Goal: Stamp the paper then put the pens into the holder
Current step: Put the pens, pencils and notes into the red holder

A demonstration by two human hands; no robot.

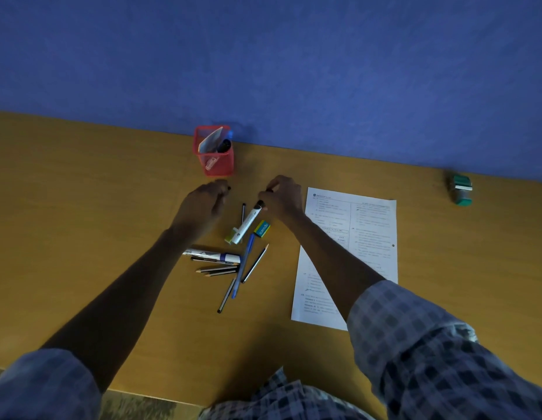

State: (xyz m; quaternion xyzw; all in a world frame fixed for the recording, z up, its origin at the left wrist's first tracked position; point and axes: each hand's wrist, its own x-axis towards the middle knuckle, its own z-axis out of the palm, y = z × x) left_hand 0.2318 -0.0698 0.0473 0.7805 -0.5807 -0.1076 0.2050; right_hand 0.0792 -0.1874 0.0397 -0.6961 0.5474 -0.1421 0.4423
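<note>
Wooden desk (pixel 81 207), blue wall (pixel 294 71), right hand (pixel 283 197) gripping white marker (pixel 247 222), left hand (pixel 203 204) curled, grip unclear.

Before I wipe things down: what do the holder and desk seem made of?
Holder: red wire mesh, probably painted metal; its contents show through the walls. Desk: looks like wood-look laminate, smooth and matt with faint grain; real veneer is possible.

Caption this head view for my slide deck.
Right hand lifts a white marker from scattered pens toward the red holder.
</note>
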